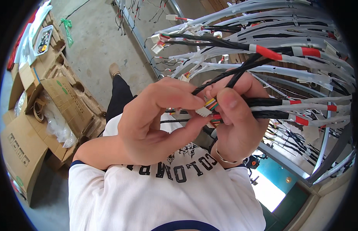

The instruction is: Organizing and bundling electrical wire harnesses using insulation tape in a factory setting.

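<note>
Between the thumb and forefinger of my left hand (142,119) is a small white plug connector (204,112). Yellow, green, orange and other thin wires (212,104) run out of it toward my right hand (238,119). That hand is closed around the wires just behind the plug, its thumb pressing on them. A black-wrapped cable (236,75) crosses above my fingers, and where it ends among them is hidden. Beyond my hands, another black cable with a red band (268,52) leads to white plugs (157,44). More black cables (265,114) with red bands stretch right from behind my right hand.
Many white-sleeved wire bundles (286,30) hang along a metal frame (138,34) at the right and far side. On the left stand open cardboard boxes (25,142) with clear plastic inside. A tray of small parts (43,40) lies behind them, near a green plastic strip (67,30).
</note>
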Demonstrator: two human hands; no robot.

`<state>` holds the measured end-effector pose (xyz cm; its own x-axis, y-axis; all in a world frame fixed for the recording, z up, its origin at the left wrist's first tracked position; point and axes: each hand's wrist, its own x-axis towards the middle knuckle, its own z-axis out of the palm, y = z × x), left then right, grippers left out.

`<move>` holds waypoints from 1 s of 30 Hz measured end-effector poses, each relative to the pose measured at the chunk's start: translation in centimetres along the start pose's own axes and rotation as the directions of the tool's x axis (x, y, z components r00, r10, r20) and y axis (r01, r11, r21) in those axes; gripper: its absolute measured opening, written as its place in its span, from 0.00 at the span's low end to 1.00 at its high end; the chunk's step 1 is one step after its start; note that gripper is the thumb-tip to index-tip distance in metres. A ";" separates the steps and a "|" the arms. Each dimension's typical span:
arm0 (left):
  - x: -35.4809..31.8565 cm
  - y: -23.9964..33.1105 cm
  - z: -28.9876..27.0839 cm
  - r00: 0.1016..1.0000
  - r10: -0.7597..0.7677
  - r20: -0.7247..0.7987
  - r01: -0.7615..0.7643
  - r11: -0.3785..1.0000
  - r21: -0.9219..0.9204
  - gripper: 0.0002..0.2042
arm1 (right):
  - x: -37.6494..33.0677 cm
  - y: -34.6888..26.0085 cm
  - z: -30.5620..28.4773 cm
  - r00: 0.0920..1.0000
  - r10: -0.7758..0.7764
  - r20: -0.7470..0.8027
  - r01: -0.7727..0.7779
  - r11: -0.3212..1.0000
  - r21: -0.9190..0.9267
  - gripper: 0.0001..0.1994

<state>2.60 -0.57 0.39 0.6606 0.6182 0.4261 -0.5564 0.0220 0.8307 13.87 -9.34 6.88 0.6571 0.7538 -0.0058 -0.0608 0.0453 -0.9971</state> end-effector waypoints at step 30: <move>0.4 1.4 0.2 0.997 -0.013 -0.082 0.017 0.998 0.057 0.18 | -1.3 0.3 1.2 0.994 -0.091 -0.058 0.099 0.981 0.169 0.09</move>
<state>2.16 -0.46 1.73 0.6242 0.6800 0.3847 -0.5149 -0.0123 0.8572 12.11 -9.48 6.63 0.7025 0.7071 0.0802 -0.1214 0.2301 -0.9656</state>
